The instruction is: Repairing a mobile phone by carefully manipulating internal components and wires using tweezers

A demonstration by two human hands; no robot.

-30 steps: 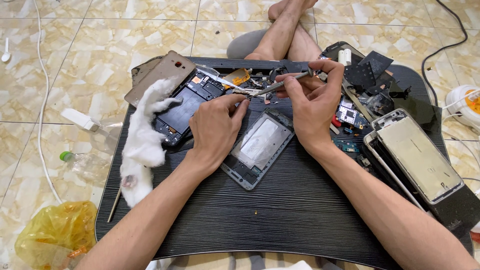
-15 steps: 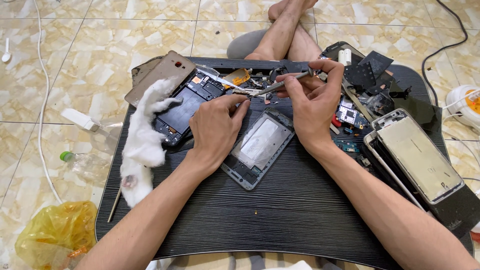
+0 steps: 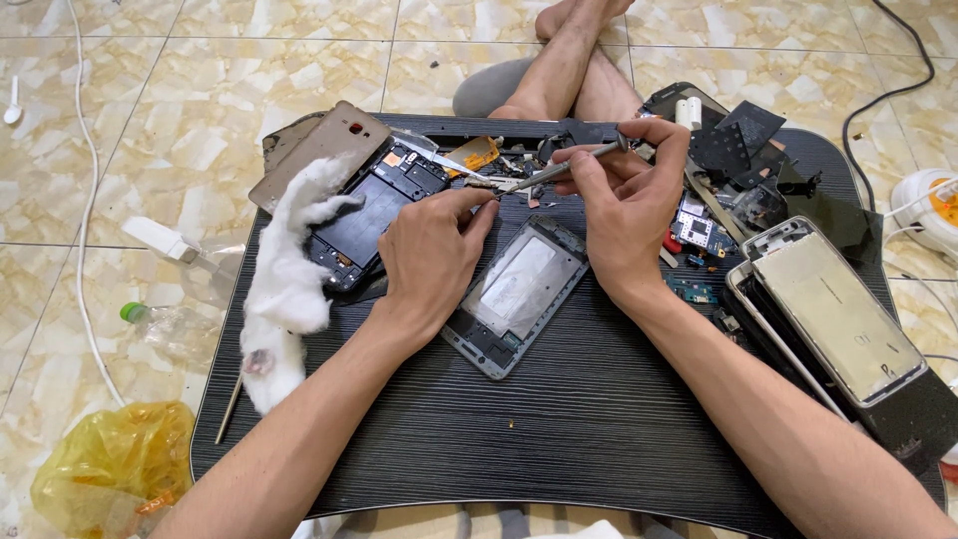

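Note:
My right hand (image 3: 624, 205) grips a thin grey metal tool (image 3: 559, 172), its tip pointing left toward my left fingertips. My left hand (image 3: 431, 255) rests on the black mat (image 3: 559, 419), fingers pinched on something small near the tool tip; what it is I cannot tell. Between my hands lies a grey phone frame (image 3: 519, 294), inside up. An opened phone body (image 3: 374, 215) with exposed boards lies left of my left hand. A brown back cover (image 3: 319, 150) lies beyond it.
White cotton wadding (image 3: 289, 279) lies at the mat's left. Stacked phone screens (image 3: 838, 319) and loose boards and parts (image 3: 728, 170) sit at the right. My bare feet (image 3: 569, 60) lie beyond the mat. A yellow bag (image 3: 110, 469), cables and a plastic bottle (image 3: 170, 324) lie on the tiled floor.

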